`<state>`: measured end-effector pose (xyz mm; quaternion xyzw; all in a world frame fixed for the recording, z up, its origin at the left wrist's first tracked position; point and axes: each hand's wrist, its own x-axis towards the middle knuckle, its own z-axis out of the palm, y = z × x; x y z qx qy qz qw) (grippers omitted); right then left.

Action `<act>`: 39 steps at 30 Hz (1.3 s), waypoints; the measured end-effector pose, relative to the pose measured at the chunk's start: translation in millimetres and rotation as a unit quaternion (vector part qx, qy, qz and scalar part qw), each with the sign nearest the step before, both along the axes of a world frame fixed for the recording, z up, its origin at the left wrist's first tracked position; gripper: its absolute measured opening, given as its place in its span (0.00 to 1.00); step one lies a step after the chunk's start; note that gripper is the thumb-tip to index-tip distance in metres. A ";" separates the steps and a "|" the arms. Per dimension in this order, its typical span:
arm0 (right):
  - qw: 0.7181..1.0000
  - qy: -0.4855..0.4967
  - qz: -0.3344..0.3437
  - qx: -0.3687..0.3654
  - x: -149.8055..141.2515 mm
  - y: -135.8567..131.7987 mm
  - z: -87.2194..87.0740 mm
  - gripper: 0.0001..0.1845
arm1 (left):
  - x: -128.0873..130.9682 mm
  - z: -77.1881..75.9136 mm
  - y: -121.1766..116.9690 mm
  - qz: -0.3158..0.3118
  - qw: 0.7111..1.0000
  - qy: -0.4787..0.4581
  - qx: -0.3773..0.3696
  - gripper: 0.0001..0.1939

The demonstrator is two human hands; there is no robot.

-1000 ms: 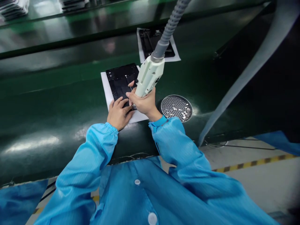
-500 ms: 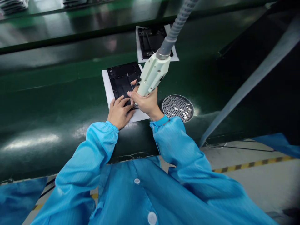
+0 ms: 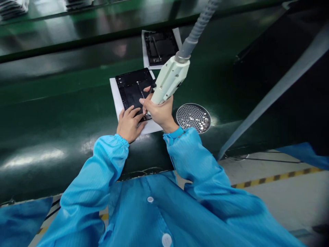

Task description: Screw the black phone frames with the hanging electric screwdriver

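My right hand (image 3: 160, 111) is wrapped round a pale electric screwdriver (image 3: 167, 80), tilted, with a grey ribbed hose running up from its top. The tool's lower end meets the near right part of a flat black device panel (image 3: 133, 87); its very tip is hidden by my fingers. That panel rests on a white sheet (image 3: 117, 94). My left hand (image 3: 129, 124) lies with fingers spread over the panel's near edge, holding nothing. Beside my right wrist sits a round perforated plate (image 3: 193, 118) with small shiny pieces on it.
A second black panel (image 3: 164, 48) on white paper lies farther back on the green bench (image 3: 64, 103). Stacks (image 3: 12, 8) stand at the far upper left. A grey strap or tube (image 3: 269, 92) slants down on the right to the bench edge.
The second panel appears a little farther left in view, and the screwdriver's top leans slightly more to the right. Both hands keep nearly the same place on the near panel.
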<state>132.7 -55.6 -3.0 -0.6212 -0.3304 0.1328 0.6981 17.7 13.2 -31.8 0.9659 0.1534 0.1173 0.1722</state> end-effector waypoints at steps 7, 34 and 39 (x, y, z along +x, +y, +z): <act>0.999 -0.019 -0.030 0.024 14.6 -8.1 0.9 0.20 | 0.4 1.6 -0.9 0.000 1.000 0.002 0.000 0.17; 0.998 -0.060 0.018 -0.021 11.4 -11.9 -3.0 0.12 | -1.0 5.3 -0.6 0.014 1.000 -0.004 -0.019 0.11; 0.998 -0.059 0.009 -0.022 9.1 -9.6 -6.4 0.10 | -1.3 1.4 1.9 0.010 1.000 -0.023 -0.013 0.09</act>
